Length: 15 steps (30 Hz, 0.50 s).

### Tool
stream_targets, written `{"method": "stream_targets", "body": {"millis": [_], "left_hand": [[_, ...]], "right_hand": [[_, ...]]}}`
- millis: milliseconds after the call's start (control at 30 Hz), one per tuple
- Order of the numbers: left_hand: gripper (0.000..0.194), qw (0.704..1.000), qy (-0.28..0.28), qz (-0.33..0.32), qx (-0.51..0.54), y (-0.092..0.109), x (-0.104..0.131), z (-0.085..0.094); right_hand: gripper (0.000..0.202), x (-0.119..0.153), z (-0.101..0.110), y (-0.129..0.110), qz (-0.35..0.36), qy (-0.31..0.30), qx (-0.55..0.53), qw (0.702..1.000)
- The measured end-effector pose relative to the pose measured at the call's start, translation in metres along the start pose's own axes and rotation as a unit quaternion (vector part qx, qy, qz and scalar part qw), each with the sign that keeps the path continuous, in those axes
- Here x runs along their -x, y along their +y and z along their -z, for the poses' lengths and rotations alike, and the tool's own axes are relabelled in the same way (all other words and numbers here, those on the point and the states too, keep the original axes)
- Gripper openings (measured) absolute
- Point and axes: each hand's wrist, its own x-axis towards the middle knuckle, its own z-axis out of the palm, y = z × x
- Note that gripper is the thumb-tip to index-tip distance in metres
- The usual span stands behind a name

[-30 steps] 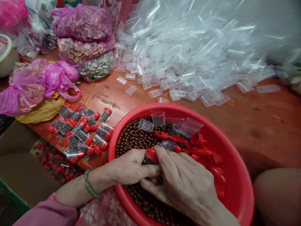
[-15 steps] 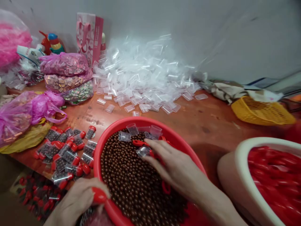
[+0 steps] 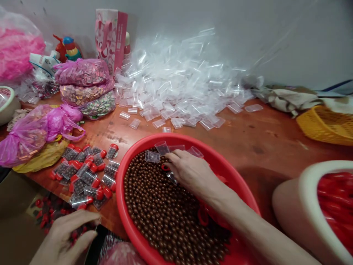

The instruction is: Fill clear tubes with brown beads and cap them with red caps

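Note:
A red basin (image 3: pixel 124 217) holds many small brown balls (image 3: pixel 154 198). Inside its far part, my right hand (image 3: pixel 190 173) reaches over the balls, fingers bent down among clear plastic sleeves (image 3: pixel 152 156). Beneath its fingers show a red piece and a clear piece; its fingertips are partly hidden, so the grip is unclear. My left hand (image 3: pixel 68 235) is left of the basin, thumb and fingers apart with nothing between them. Just beyond it, filled clear containers with red caps (image 3: pixel 89 178) lie on the brown table (image 3: pixel 242 136).
Clear sleeves (image 3: pixel 176 84) are heaped against the wall. At right are a cream tub (image 3: pixel 289 198) of red parts and a yellow basket (image 3: pixel 325 125). Pink bags (image 3: pixel 82 73) stand at left. Below the table edge lie more red-capped containers (image 3: pixel 49 213).
My left hand has let go of the red cap it held and moved left, opening. My right hand has shifted toward the clear sleeves. The view has turned slightly left.

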Motion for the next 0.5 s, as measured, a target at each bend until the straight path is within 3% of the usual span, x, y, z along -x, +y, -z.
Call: {"method": "stream_targets", "body": {"millis": [100,200,367,500], "left_hand": [[0.017,0.986,0.001,-0.129,0.110,0.064,-0.058,-0.011],[0.019,0.964,0.008,-0.201,0.175,0.097,-0.101,-0.030],[0.025,0.964,0.118,-0.172,0.167,0.097,-0.129,-0.056],[0.029,0.975,0.127,-0.131,0.127,0.093,-0.134,-0.062]], "right_hand": [[0.028,-0.018,-0.001,-0.013,0.058,-0.007,-0.003,0.998],[0.034,-0.032,-0.003,-0.017,0.086,-0.018,0.000,0.996],[0.025,-0.033,-0.006,-0.014,0.117,-0.050,0.000,0.992],[0.026,-0.032,-0.012,-0.020,0.153,-0.098,-0.036,0.983]]}}
